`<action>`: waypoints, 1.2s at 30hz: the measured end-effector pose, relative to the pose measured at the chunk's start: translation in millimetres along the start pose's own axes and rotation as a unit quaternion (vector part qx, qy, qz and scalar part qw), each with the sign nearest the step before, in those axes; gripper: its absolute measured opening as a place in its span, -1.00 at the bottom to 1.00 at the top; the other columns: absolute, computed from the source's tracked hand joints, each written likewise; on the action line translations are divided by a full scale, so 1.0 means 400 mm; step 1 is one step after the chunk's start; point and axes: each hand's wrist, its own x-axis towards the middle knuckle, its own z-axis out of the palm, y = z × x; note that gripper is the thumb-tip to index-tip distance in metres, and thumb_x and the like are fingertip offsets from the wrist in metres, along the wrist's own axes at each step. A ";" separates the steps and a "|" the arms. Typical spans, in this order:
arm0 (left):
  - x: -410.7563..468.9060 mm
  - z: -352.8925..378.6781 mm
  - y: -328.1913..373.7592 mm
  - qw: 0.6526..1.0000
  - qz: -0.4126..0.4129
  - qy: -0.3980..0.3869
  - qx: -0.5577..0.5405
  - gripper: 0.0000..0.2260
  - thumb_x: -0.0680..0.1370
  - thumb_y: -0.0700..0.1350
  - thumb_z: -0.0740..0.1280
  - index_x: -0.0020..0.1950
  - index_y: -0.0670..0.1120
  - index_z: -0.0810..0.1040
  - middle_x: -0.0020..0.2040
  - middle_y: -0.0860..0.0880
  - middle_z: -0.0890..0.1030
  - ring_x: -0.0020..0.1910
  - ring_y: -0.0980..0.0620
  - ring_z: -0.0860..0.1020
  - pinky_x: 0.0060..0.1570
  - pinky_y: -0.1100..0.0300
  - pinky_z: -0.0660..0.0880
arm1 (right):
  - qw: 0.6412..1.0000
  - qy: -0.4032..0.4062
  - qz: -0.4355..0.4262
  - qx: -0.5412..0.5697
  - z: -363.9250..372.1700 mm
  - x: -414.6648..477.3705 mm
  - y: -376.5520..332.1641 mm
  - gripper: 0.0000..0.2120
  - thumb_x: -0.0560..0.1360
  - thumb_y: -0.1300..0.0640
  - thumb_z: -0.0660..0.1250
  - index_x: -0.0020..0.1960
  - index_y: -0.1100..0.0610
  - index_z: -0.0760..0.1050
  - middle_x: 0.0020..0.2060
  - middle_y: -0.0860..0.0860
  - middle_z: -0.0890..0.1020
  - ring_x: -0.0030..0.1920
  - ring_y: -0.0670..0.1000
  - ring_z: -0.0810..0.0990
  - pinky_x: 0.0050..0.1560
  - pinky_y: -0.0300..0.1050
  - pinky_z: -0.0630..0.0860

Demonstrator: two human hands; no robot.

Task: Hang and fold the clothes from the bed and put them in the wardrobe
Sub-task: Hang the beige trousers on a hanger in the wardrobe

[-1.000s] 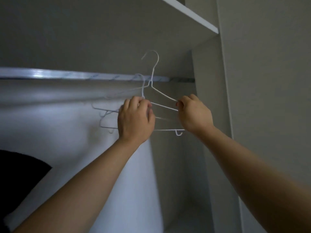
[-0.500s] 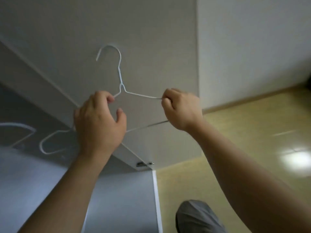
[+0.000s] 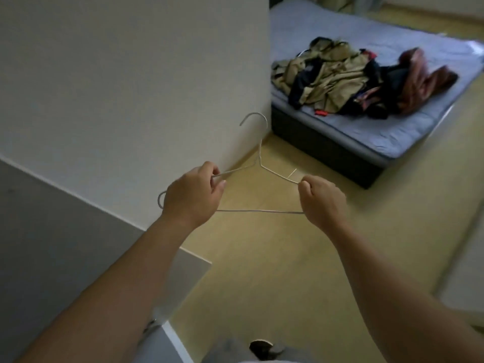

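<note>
hanger (image 3: pixel 260 159) carried out, left hand (image 3: pixel 192 197), right hand (image 3: pixel 323 201) partly covering its corners

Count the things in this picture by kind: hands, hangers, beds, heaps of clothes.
Hands: 2, left hand and right hand
Wire hanger: 1 for certain; a wire loop by the left hand may be a second
Bed: 1
Heap of clothes: 1
Total: 5

Two hands, the left hand (image 3: pixel 192 197) and the right hand (image 3: pixel 323 203), are gripping one wire hanger (image 3: pixel 259 211), while one bed (image 3: pixel 392 137) is carrying one tangled heap of clothes (image 3: pixel 337 74) whose separate pieces cannot be counted.
</note>
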 end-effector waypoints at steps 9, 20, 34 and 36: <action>0.390 0.114 0.185 0.993 0.122 0.001 -0.006 -0.78 0.66 0.03 0.24 -0.01 -0.03 0.64 -0.15 -0.08 0.65 -0.23 -0.13 0.54 -0.22 0.10 0.39 | 0.995 0.004 0.101 0.013 -0.177 0.203 0.168 -0.67 0.55 -0.05 0.12 -0.28 0.09 0.46 -0.32 0.04 0.55 -0.28 0.08 0.52 -0.35 -0.14 0.28; 0.933 0.319 0.381 0.951 0.265 -0.123 -0.100 -0.84 0.62 0.03 0.33 0.05 0.00 0.65 -0.17 0.09 0.56 -0.20 0.10 0.52 -0.13 0.12 0.46 | 0.938 -0.060 0.190 0.283 -0.247 0.680 0.229 -0.66 0.57 -0.15 0.35 -0.12 0.11 0.67 -0.38 0.00 0.57 -0.35 -0.08 0.52 -0.26 -0.23 0.46; 1.628 0.732 0.893 0.951 0.273 -0.096 -0.111 -0.69 0.51 -0.07 0.45 0.23 -0.08 0.57 0.24 -0.04 0.52 0.29 -0.01 0.43 0.32 0.00 0.42 | 0.894 -0.006 0.288 0.343 -0.384 1.325 0.725 -0.49 0.58 -0.21 0.29 -0.39 0.10 0.60 -0.47 -0.01 0.58 -0.36 -0.02 0.56 -0.15 0.01 0.53; 1.732 0.760 0.916 0.957 0.242 -0.111 -0.115 -0.72 0.51 -0.11 0.44 0.20 -0.08 0.57 0.23 -0.04 0.52 0.27 -0.02 0.45 0.29 0.01 0.44 | 0.901 0.009 0.292 0.320 -0.394 1.433 0.735 -0.45 0.62 -0.21 0.20 -0.39 0.11 0.56 -0.44 0.04 0.60 -0.36 -0.01 0.57 -0.20 -0.06 0.50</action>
